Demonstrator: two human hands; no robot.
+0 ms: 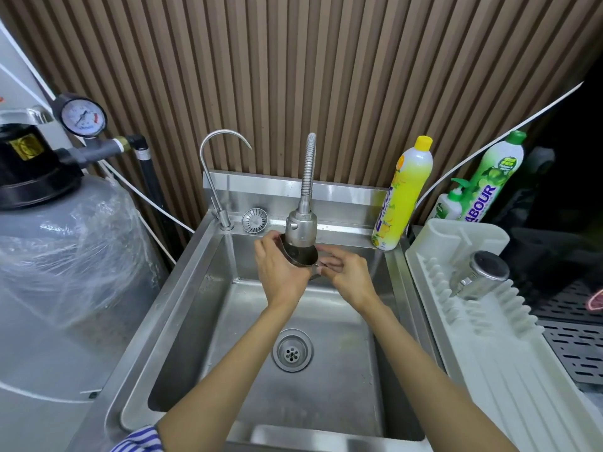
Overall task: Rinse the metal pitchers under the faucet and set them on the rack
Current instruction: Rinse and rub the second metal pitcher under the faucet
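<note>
I have the left hand (280, 270) curled round the pitcher (302, 256), held right under the faucet (301, 225) over the sink (195, 288). Right hand (347, 274) pinches its handle. Second pitcher (479, 275), shiny steel, lies tilted on the white ribbed plastic rack (483, 347), right of the sink. Round drain (292, 350) in the basin.

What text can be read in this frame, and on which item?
"ABOUR": green bottle, start hidden behind the rack.
Yellow bottle: blue brand, too blurred.
Pressure gauge: dial numbers too small.
Small pump bottle: label unreadable.
</note>
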